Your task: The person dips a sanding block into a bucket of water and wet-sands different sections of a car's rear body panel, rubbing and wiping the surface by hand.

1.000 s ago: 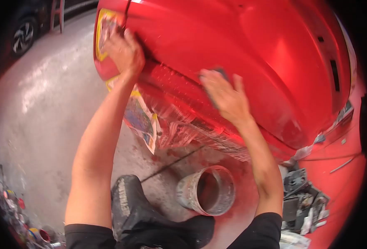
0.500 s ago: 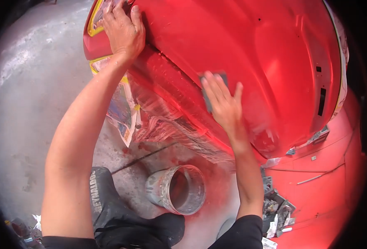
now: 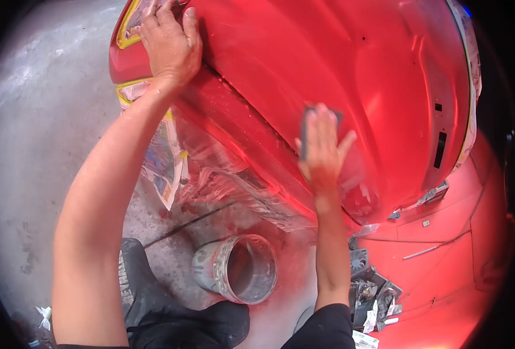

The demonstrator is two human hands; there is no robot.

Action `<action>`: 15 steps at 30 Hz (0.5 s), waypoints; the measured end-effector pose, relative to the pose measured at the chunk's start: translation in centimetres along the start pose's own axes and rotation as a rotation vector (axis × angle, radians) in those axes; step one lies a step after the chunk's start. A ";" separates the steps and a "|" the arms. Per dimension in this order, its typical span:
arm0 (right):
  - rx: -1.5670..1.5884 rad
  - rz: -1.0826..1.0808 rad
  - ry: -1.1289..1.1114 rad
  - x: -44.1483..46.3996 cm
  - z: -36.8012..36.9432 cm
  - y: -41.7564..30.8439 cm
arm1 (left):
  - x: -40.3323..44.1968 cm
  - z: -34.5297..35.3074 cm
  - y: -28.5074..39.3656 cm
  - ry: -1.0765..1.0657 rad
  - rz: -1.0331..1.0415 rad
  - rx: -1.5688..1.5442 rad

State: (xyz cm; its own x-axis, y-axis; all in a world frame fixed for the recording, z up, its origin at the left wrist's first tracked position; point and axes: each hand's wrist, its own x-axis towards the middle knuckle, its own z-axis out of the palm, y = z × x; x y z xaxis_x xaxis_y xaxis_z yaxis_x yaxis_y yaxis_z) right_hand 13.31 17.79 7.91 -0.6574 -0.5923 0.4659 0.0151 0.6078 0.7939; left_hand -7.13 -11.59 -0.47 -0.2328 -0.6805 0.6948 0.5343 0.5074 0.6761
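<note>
My right hand [image 3: 322,145] lies flat over a dark grey sheet of sandpaper [image 3: 304,135], fingers together and thumb out to the side. It presses the sheet against a red car hood [image 3: 269,46], near the seam along its lower edge. Most of the sandpaper is hidden under my fingers. My left hand [image 3: 175,52] rests on the red bodywork at the upper left, fingers spread and nothing held. Wet drops show on the left hand and along the seam. A pale, hazy smear marks the hood right of my right wrist.
Newspaper [image 3: 163,168] and yellow tape [image 3: 128,39] mask the car's edges. A bucket of murky liquid [image 3: 211,267] stands on the floor beside my leg. Dark parts and scraps [image 3: 371,296] lie at lower right, near a thin rod [image 3: 420,253].
My right hand and the sandpaper have slid to the right over the hood, and the fingers now point more straight up. My left hand stays in place. The view has shifted slightly.
</note>
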 end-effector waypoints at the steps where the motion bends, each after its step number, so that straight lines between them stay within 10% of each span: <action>1: 0.029 0.028 0.012 0.2 0.0 -0.5 | 0.0 0.1 -0.2 0.008 0.010 0.024; 9: 0.241 -0.093 0.280 13.9 -0.7 -9.1 | 0.5 0.6 -0.9 0.002 0.058 0.024; 15: 0.067 0.091 0.084 -3.3 -0.6 3.8 | -0.1 0.3 -0.5 -0.062 0.006 -0.004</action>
State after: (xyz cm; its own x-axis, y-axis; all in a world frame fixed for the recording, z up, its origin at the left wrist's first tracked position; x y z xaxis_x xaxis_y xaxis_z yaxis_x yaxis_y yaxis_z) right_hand 15.94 21.74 9.64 -0.5903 -0.5733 0.5682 0.0199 0.6934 0.7203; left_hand -7.62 -11.69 -0.82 -0.2800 -0.6433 0.7126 0.5392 0.5087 0.6711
